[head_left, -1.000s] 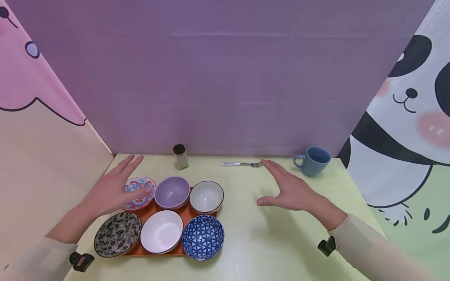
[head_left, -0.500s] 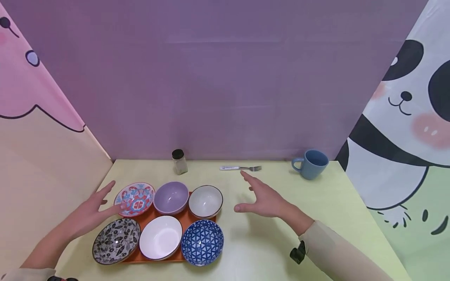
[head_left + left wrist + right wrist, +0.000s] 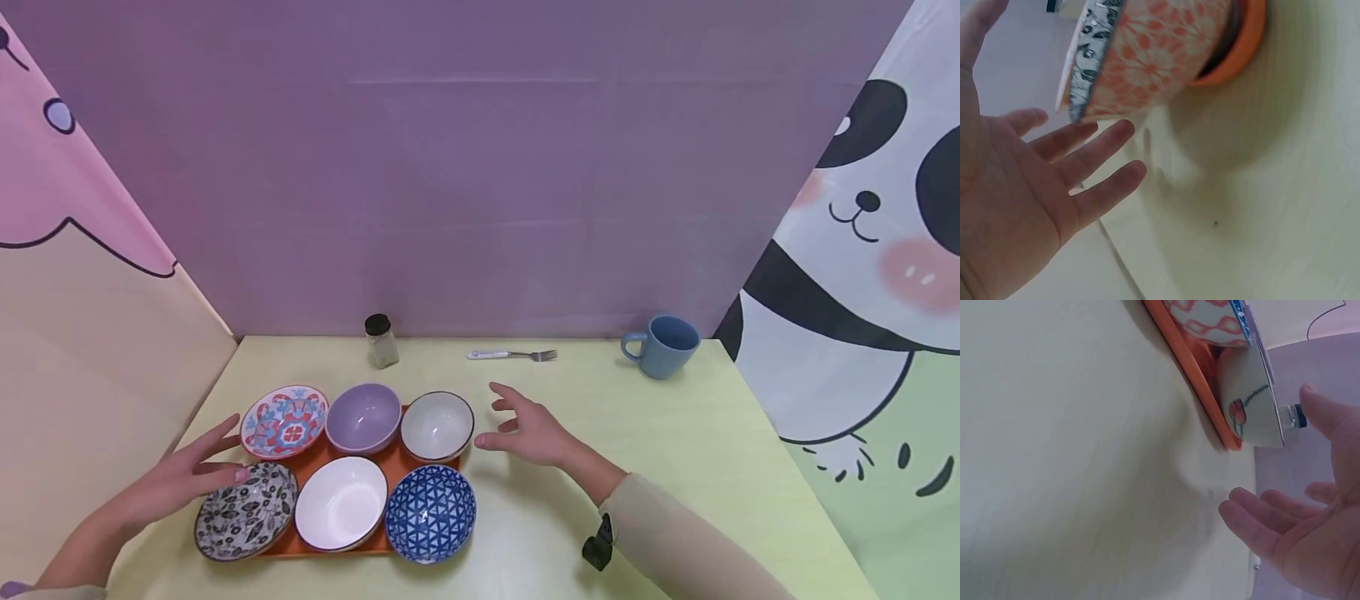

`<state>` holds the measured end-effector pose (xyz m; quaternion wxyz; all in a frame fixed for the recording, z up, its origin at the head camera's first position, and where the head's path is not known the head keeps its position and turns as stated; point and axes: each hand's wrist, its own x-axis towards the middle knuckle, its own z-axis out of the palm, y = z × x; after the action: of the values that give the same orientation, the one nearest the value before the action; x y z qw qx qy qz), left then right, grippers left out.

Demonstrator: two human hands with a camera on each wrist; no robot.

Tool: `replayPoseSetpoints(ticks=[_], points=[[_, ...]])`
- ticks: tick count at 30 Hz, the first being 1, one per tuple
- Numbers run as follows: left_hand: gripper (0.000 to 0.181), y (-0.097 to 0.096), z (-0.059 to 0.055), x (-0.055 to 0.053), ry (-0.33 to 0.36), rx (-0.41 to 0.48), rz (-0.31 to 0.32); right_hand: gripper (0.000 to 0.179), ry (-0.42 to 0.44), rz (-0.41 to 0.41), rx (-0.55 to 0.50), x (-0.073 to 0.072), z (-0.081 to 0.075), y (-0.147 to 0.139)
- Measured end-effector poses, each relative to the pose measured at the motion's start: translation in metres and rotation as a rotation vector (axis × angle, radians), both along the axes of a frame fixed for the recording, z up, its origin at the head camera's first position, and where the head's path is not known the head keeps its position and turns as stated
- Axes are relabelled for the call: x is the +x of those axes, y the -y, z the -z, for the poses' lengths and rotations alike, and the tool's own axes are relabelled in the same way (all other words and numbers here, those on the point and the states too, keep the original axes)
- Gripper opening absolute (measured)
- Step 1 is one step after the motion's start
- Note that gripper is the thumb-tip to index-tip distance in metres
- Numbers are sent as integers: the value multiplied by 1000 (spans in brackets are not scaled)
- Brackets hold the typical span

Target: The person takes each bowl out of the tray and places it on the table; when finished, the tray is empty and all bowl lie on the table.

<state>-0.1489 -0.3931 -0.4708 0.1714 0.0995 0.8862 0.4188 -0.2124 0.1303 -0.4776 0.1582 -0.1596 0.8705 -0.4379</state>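
Observation:
An orange tray [image 3: 360,547] carries two rows of bowls. At its back stand a red-and-blue patterned bowl [image 3: 285,422], a purple bowl [image 3: 364,418] and a dark-rimmed white bowl [image 3: 438,426]. Along the front are a black floral bowl [image 3: 247,512], a plain white bowl [image 3: 342,503] and a blue triangle-patterned bowl [image 3: 431,513]. My left hand [image 3: 174,483], fingers spread, hovers by the floral bowl, its thumb overlapping the rim in the head view. Just right of the dark-rimmed bowl, my right hand [image 3: 529,430] is held with fingers loosely bent and nothing in them.
At the table's back edge stands a black-lidded glass jar [image 3: 382,342]. A fork [image 3: 513,355] with a white handle lies to its right, and a blue mug [image 3: 662,347] stands at the back right. A purple backdrop [image 3: 480,167] rises behind the table.
Both hands have come lower. My right hand has moved left toward the tray's right side, while my left has drawn back from over the red-and-blue bowl to the floral one.

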Motion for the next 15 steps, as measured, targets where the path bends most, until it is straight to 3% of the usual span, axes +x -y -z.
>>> replayPoseSetpoints(ticks=[5,15], points=[[91,5,10,-1,63,98,3,95,47,1,-53,1,11,12],[92,4,26,-4,70,169,-63,92,141,44,-162,-1,15,27]])
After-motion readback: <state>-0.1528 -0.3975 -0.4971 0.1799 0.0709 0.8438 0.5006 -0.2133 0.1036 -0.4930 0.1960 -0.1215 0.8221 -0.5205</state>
